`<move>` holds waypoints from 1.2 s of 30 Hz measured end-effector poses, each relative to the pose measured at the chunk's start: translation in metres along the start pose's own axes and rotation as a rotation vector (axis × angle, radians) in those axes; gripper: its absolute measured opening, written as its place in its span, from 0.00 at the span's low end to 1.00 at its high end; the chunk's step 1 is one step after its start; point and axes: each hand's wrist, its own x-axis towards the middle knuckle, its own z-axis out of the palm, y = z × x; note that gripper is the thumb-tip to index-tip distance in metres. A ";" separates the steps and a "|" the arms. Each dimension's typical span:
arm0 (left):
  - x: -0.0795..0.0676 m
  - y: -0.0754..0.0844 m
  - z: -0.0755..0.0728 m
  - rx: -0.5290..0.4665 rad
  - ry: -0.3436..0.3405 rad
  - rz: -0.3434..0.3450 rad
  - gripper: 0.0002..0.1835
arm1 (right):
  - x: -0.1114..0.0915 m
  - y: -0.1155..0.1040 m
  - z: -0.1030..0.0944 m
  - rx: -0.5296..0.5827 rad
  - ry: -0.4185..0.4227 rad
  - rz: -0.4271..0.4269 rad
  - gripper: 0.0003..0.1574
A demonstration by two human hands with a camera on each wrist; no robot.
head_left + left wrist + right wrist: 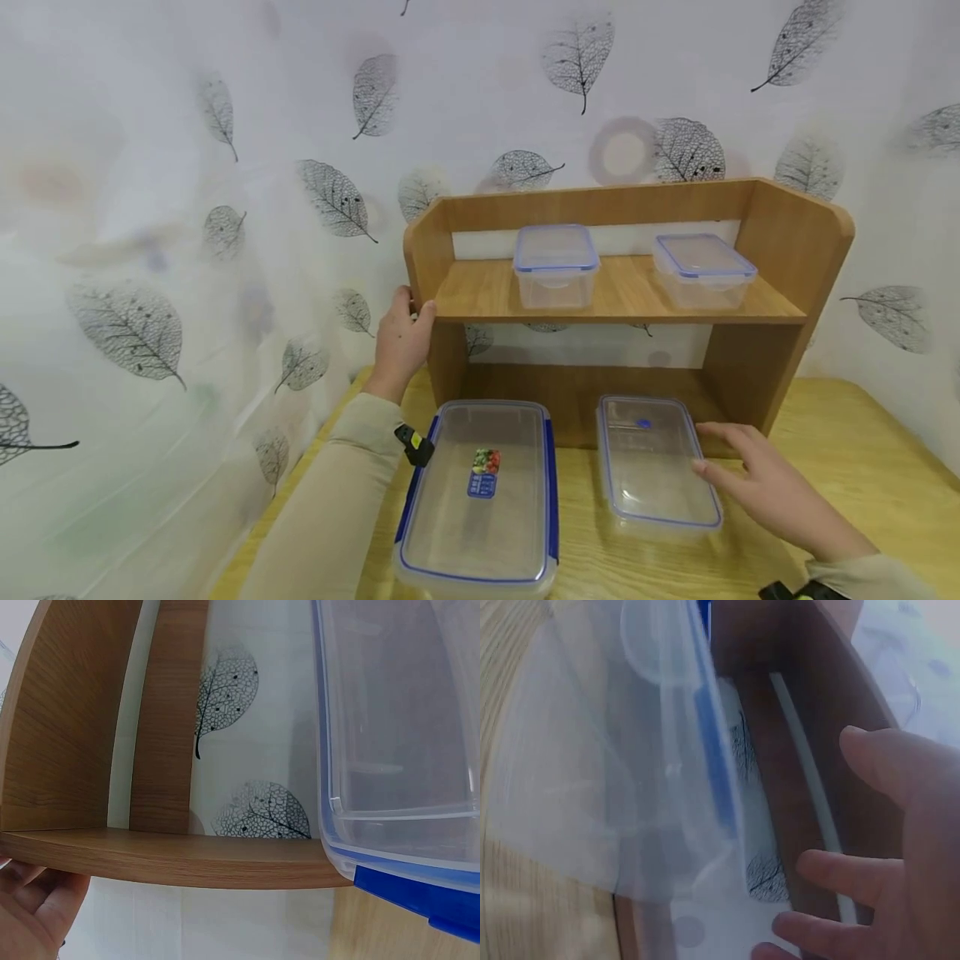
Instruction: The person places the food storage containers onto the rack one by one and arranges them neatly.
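My left hand (401, 342) rests against the outer left side of a two-tier wooden shelf (622, 319), its thumb by the front edge. In the left wrist view, the fingertips (60, 900) touch the outer face of the side panel. My right hand (776, 483) is spread beside a flat clear container (660, 467) with a blue-rimmed lid, index finger and thumb right at its right edge. Nothing is gripped in it. To the left stands a larger clear container (472, 533) with dark blue side clips and a label on its lid.
Two small lidded containers sit on the upper board: a left one (557, 267) and a right one (703, 271). The shelf stands on a light wooden table (885, 467), close to a white wall covering (465, 108) with leaf prints. Both front containers are before the lower tier.
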 end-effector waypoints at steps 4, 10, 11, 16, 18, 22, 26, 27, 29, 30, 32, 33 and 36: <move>-0.001 0.000 0.000 0.002 -0.001 0.017 0.24 | -0.004 -0.014 0.003 -0.073 0.055 -0.116 0.41; -0.001 0.000 -0.001 -0.002 0.006 0.045 0.22 | -0.011 -0.027 0.019 -0.202 0.114 -0.331 0.44; -0.002 0.000 -0.001 -0.005 0.007 0.042 0.21 | -0.013 -0.028 0.023 -0.233 0.121 -0.372 0.45; -0.002 0.001 0.001 -0.008 0.006 0.027 0.21 | -0.019 -0.029 0.039 -0.416 0.169 -0.620 0.47; -0.001 0.001 0.001 -0.007 0.007 0.023 0.21 | -0.021 -0.028 0.045 -0.476 0.186 -0.701 0.46; -0.001 0.001 -0.001 0.003 0.007 0.027 0.21 | -0.026 -0.026 0.055 -0.548 0.202 -0.732 0.45; -0.002 0.000 -0.002 0.006 0.006 0.036 0.21 | -0.031 -0.022 0.064 -0.570 0.196 -0.686 0.48; -0.002 0.000 -0.002 0.007 0.007 0.038 0.21 | -0.031 -0.021 0.066 -0.574 0.198 -0.682 0.48; -0.001 0.000 -0.002 0.009 0.005 0.041 0.21 | -0.032 -0.020 0.067 -0.580 0.204 -0.686 0.49; -0.001 -0.001 -0.001 0.010 0.003 0.044 0.20 | -0.032 -0.020 0.068 -0.582 0.209 -0.689 0.49; -0.001 -0.001 -0.001 0.018 0.005 0.045 0.20 | -0.033 -0.021 0.069 -0.581 0.223 -0.692 0.49; -0.001 -0.001 -0.001 0.020 0.007 0.046 0.20 | -0.033 -0.021 0.069 -0.581 0.225 -0.692 0.48; -0.001 -0.001 -0.001 0.021 0.006 0.039 0.21 | -0.033 -0.023 0.069 -0.585 0.237 -0.689 0.47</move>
